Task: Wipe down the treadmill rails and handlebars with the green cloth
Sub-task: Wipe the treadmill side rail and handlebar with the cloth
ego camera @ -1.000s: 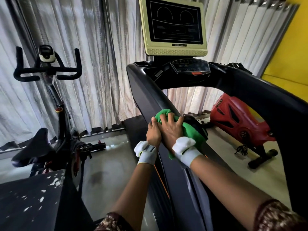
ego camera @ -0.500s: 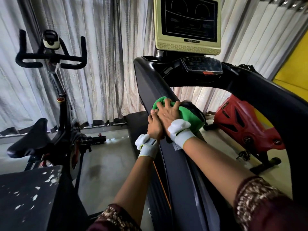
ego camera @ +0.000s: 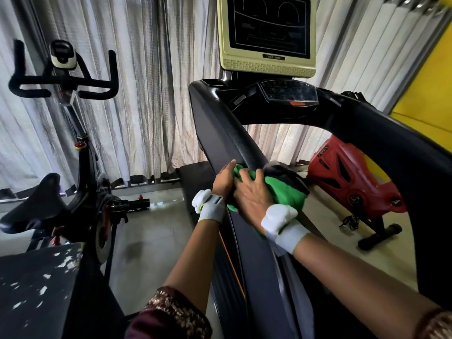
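Observation:
The green cloth is wrapped over the treadmill's left handlebar, where the padded grip meets the black left rail. My right hand lies on top of the cloth with its fingers curled over it and the bar. On the rail's outer side, my left hand holds the cloth's left edge; its fingers are mostly hidden. Both wrists wear white bands. The right rail curves down from the console.
A screen stands above the console. A black exercise bike stands to the left on the grey floor. A red machine sits beyond the treadmill at right. A dark chipped surface fills the lower left. Pale curtains hang behind.
Both hands slid the cloth up the left rail, then back down toward me a little. My head has tilted, shifting the view.

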